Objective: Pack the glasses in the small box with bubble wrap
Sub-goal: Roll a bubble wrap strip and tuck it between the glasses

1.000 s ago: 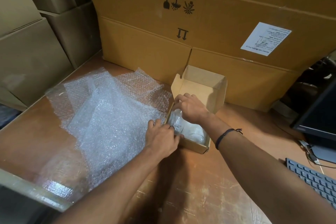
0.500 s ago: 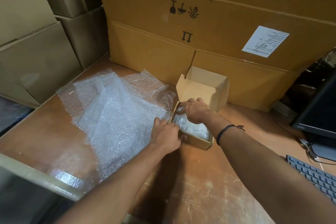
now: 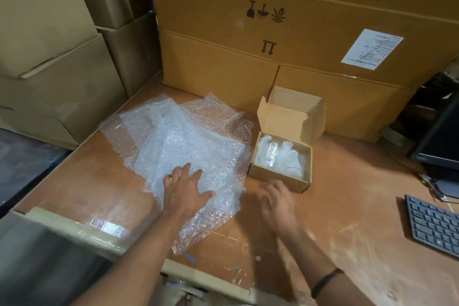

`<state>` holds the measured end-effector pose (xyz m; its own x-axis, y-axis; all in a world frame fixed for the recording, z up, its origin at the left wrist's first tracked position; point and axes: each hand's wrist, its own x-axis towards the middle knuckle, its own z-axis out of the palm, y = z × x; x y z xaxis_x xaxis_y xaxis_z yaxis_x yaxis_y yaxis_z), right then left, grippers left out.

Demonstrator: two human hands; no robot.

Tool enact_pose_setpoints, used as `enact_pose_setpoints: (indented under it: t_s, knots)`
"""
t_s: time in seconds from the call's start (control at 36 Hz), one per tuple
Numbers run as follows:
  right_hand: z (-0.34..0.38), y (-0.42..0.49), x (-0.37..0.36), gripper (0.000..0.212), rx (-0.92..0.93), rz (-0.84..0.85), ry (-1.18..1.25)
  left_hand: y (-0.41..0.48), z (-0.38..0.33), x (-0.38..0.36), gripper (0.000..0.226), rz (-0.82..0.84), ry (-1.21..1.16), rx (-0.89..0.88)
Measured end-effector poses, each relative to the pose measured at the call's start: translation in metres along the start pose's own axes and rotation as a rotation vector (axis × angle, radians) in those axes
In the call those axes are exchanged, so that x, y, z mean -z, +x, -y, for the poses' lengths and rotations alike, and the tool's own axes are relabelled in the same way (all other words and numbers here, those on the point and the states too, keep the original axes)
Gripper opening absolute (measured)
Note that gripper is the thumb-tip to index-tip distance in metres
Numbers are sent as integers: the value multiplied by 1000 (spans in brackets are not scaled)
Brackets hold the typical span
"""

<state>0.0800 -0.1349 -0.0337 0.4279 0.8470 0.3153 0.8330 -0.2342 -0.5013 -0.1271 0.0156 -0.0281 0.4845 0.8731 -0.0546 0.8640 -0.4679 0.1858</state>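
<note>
Left hand (image 3: pixel 185 190): flat, fingers spread, pressing bubble wrap (image 3: pixel 188 141), likely to take a sheet | right hand (image 3: pixel 275 200): blurred, loosely open, empty, beside small box (image 3: pixel 278 177) cradling padded glass (image 3: pixel 270 153).

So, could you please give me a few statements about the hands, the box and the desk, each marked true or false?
1. The left hand rests flat, fingers spread, on the bubble wrap. True.
2. The small box stands with its lid open. True.
3. The small box is empty. False: a glass sits inside it with clear wrap.
4. The right hand grips the small box. False: it is in front of the box, blurred, fingers loose, holding nothing.
5. A keyboard lies left of the bubble wrap. False: it is far to the right of the box.
</note>
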Motion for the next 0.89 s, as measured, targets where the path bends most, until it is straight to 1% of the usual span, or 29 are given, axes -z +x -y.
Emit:
enact_pose_setpoints:
  t_s: [0.03, 0.08, 0.14, 0.22, 0.31, 0.36, 0.42, 0.5, 0.53, 0.56, 0.58, 0.64, 0.69, 0.78, 0.83, 0.89]
  knots:
    - [0, -8, -10, 37, -35, 80, -32, 0, 3, 1, 76, 25, -1, -9]
    - [0, -17, -25, 45, -109, 249, -127, 2, 8, 4, 66, 42, -32, -36]
    - [2, -23, -33, 57, -139, 312, -213, 6, 14, 5, 51, 24, -69, -68]
    - [4, -27, -34, 71, -148, 317, -286, 13, 22, 9, 36, -25, -150, -116]
    - [4, -28, -34, 72, -161, 315, -308, 15, 27, 15, 30, -48, -297, -152]
    - [5, -28, -35, 71, -164, 301, -317, 15, 29, 16, 30, -55, -333, -173]
    - [5, -28, -35, 71, -168, 295, -321, 14, 31, 17, 28, -113, -363, -179]
    - [7, -28, -36, 71, -176, 282, -326, 15, 32, 23, 22, -264, -519, -139]
    - [7, -28, -36, 71, -178, 280, -323, 15, 31, 26, 19, -283, -568, -120]
    - [7, -29, -36, 71, -179, 279, -322, 15, 30, 29, 16, -260, -613, -107]
    - [8, -30, -36, 72, -179, 279, -322, 16, 29, 31, 14, -193, -665, -100]
    - [11, -30, -33, 75, -191, 284, -308, 16, 28, 32, 8, 0, -765, -107]
    - [15, -28, -29, 80, -218, 296, -271, 15, 27, 32, 5, 130, -786, -161]
    - [20, -21, -24, 96, -270, 373, -156, 12, 28, 29, 7, 162, -802, -206]
    - [23, -14, -23, 103, -364, 427, 53, 10, 26, 28, 9, 166, -832, -223]
    - [26, -6, -25, 100, -412, 431, 273, 7, 24, 26, 5, 188, -875, -229]
